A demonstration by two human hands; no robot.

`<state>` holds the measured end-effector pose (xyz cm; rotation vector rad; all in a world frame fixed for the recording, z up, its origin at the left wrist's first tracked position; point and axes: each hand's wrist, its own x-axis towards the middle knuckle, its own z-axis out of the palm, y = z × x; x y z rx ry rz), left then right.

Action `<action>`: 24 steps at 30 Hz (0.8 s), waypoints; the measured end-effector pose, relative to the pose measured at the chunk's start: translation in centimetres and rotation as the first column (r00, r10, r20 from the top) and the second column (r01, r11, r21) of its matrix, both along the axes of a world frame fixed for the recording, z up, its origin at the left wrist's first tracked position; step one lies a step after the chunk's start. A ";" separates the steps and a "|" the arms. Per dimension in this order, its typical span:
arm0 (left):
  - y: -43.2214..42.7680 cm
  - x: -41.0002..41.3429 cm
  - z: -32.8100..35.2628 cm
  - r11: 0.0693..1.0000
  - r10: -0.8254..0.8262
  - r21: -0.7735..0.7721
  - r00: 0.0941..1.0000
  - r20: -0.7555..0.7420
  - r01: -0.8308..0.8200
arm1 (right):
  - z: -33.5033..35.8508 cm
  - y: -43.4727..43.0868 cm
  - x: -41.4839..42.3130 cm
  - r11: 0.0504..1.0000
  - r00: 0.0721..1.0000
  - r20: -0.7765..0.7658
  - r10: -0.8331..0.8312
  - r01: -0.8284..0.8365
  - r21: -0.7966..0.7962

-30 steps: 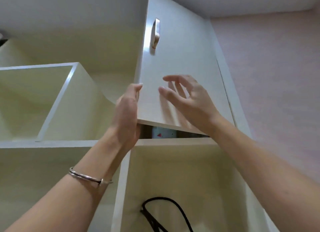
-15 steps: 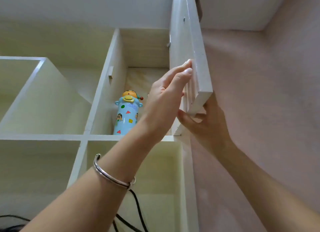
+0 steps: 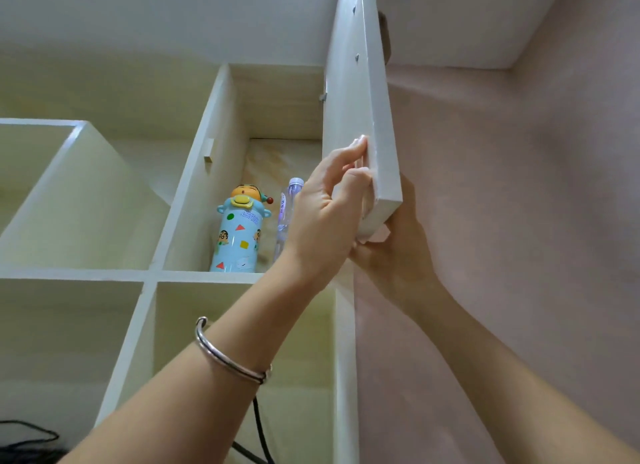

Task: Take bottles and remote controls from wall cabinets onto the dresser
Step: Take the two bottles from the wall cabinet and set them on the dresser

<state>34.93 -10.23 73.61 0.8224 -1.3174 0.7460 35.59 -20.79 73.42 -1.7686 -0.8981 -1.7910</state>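
- The white cabinet door (image 3: 360, 110) stands swung wide open, edge-on to the camera, beside a pink wall (image 3: 519, 221).
- The left hand (image 3: 325, 218) lies against the door's inner face, fingers together, fingertips on its front edge; a silver bangle (image 3: 227, 354) circles that wrist.
- The right hand (image 3: 398, 252) cups the door's lower corner from the outer side; how its fingers close cannot be told, as the door hides them.
- The left hand and forearm cross in front of the open upper compartment (image 3: 277, 117).
- Inside it, upright on the shelf, stands a light-blue cartoon bottle (image 3: 239, 235) with coloured shapes and an orange-and-yellow character lid.
- Just beside it on the right is a clear plastic water bottle (image 3: 285, 214) with a purple label, partly hidden by the left hand.
- Black cables (image 3: 259, 436) lie in the lower compartment.
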 end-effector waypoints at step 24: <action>11.4 19.1 2.2 0.655 0.728 0.424 0.673 -0.131 -0.625 | -8.3 6.1 7.6 0.935 0.993 0.001 -0.115 0.108 0.338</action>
